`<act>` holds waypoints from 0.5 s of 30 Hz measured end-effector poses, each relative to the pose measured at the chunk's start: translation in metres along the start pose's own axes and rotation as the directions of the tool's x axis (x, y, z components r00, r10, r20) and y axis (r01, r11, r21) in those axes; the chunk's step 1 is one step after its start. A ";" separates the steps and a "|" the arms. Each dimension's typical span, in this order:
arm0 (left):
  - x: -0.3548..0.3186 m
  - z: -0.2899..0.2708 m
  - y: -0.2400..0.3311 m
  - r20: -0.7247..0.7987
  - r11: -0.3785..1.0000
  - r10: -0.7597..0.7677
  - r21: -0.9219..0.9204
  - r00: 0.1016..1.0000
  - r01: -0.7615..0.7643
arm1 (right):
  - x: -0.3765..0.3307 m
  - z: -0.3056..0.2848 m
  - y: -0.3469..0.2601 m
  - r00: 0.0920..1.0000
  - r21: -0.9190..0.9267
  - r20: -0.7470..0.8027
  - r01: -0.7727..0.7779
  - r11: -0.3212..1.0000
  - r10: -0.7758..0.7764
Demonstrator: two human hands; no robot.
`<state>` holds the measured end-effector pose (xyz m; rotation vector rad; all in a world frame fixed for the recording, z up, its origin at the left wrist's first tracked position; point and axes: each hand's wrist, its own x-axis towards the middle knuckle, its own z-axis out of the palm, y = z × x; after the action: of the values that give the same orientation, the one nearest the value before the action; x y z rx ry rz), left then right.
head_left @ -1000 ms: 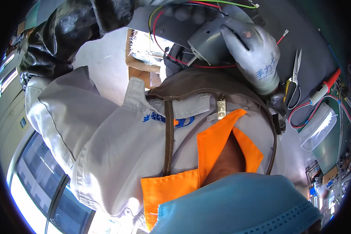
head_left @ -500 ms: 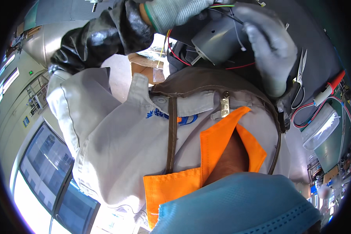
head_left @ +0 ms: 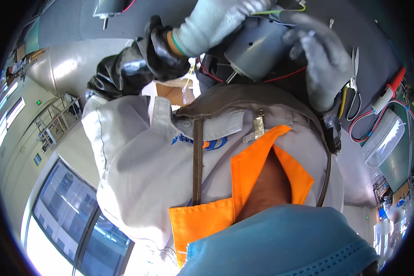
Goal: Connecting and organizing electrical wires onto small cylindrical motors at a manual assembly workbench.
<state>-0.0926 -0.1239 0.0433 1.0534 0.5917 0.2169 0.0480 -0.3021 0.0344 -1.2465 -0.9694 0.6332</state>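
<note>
Two gloved hands meet over a dark grey motor (head_left: 257, 50) at the top of the view. The left hand (head_left: 221, 20), in a pale knit glove, has its fingers bent together above the motor, close to a yellow-green wire (head_left: 290, 10); I cannot tell whether they are clamped on it. The right hand (head_left: 324, 60) is blurred, its fingers half curled at the motor's right end — I cannot tell whether they pinch a lead or touch the casing.

The motor lies tilted just in front of the brown apron (head_left: 262, 96), its shaft (head_left: 232, 76) pointing down and left, with a red wire (head_left: 285, 76) along its lower side. Scissors (head_left: 353, 83) with yellow-and-black handles lie just beside the right hand; farther right are a red-and-white tool (head_left: 387, 95) and a clear case (head_left: 385, 140).

On the grey shirt (head_left: 142, 152) there is blue lettering (head_left: 184, 139) beside a blue-and-orange emblem, partly lost in the folds. A metal clip (head_left: 259, 126) carries raised marks, too small to make out.

The left fingertips are hard to separate from the wires, and the upper edge cuts off a second motor (head_left: 109, 7) at upper left. A cardboard box (head_left: 170, 93) is mostly hidden behind the sleeve and apron.
</note>
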 end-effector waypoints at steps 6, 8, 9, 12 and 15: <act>0.007 0.008 -0.012 0.103 0.965 -0.031 -0.255 0.994 0.057 | 0.022 -0.010 -0.009 0.899 0.360 -0.146 -0.340 0.869 0.412; 0.007 0.016 -0.012 0.069 0.977 -0.022 -0.212 0.997 0.036 | 0.025 -0.007 -0.018 0.903 0.390 -0.136 -0.329 0.860 0.407; 0.007 0.019 -0.011 0.029 0.986 -0.012 -0.168 1.000 0.017 | 0.027 -0.005 -0.020 0.907 0.421 -0.120 -0.323 0.848 0.405; 0.007 0.013 -0.008 0.133 0.967 -0.063 -0.237 0.989 0.093 | 0.026 -0.004 -0.016 0.910 0.409 -0.167 -0.285 0.867 0.379; 0.006 0.024 -0.001 0.054 0.998 -0.027 -0.059 0.998 0.030 | 0.031 -0.008 -0.014 0.890 0.394 -0.126 -0.361 0.845 0.439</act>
<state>-0.0745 -0.1403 0.0489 0.9890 0.5494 0.1801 0.0682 -0.2837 0.0559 -1.1607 -0.3814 0.9412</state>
